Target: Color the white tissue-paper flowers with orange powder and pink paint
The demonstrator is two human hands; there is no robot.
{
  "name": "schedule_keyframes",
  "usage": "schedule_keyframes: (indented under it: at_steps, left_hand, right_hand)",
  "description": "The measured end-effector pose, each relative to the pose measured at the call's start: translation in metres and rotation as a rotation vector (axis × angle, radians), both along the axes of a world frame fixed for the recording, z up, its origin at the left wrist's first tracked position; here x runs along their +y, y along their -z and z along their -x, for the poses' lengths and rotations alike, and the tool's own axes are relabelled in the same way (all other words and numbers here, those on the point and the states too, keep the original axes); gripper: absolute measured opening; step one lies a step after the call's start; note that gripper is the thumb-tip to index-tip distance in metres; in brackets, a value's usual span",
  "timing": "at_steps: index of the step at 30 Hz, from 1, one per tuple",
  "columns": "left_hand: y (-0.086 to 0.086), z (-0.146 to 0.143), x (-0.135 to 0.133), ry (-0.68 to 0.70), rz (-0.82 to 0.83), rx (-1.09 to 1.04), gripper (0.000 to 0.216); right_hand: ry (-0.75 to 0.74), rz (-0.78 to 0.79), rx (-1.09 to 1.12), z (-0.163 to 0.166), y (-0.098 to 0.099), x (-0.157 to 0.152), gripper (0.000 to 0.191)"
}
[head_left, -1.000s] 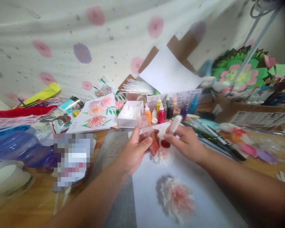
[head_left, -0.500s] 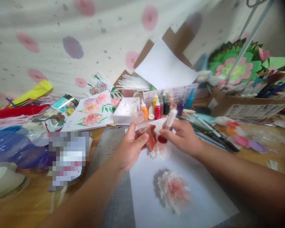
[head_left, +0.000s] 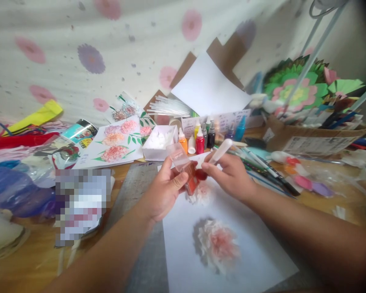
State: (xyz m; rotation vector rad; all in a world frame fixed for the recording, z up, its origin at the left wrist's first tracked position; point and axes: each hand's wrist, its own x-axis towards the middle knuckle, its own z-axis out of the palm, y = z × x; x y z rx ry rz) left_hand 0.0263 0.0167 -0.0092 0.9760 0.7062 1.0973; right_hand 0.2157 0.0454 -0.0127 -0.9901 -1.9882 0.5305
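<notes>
A small powder palette (head_left: 188, 184) with reddish-brown pans and a raised clear lid is held by my left hand (head_left: 163, 193), thumb on its edge. My right hand (head_left: 232, 175) is closed around a makeup brush (head_left: 221, 150) with a white handle. Its dark red bristles are at the palette's right side; whether they press on the powder I cannot tell. Beneath the hands lies a white sheet (head_left: 256, 252). On it, nearer to me, rests a white ruffled flower (head_left: 218, 246) with a pink centre. A second pinkish-white flower (head_left: 201, 194) is partly hidden behind the palette.
Paint bottles (head_left: 199, 142) and a white box (head_left: 159, 143) stand behind the hands. Pens and brushes (head_left: 265, 169) lie at right, before a cardboard box (head_left: 317, 140) of tools. Flower pictures (head_left: 114, 142) and a bag (head_left: 85, 207) are at left. A grey mat (head_left: 131, 203) lies under the sheet.
The makeup brush has moved left, so its bristles now meet or overlap the palette's right edge. Its handle leans more to the right. The whole view has shifted slightly.
</notes>
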Motion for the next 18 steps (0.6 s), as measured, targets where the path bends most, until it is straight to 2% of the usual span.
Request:
schedule_keyframes:
  at_steps: [3,7,10,14,18]
  left_hand:
    - [-0.0012,-0.0002,0.0002,-0.017,-0.003,0.013,0.073]
    - [-0.0012,0.0009,0.0006,0.011,-0.023,0.015,0.069]
    - [0.0013,0.0022,0.0018,-0.007,-0.026,0.002,0.069]
    - [0.0032,0.003,0.0026,-0.016,-0.006,0.011,0.064]
    - [0.0011,0.0013,0.0012,-0.031,0.001,-0.004,0.063]
  right_hand:
    - [-0.013,0.019,-0.021,0.0007,-0.0003,0.0,0.023]
    - [0.024,0.022,0.002,0.0017,-0.0009,0.0001,0.028]
    - [-0.024,0.038,-0.029,0.0026,-0.0012,-0.0002,0.02]
    - [0.007,0.029,0.01,0.002,-0.0022,-0.0008,0.025]
    - [-0.054,0.028,-0.015,0.0013,-0.0029,0.0005,0.019]
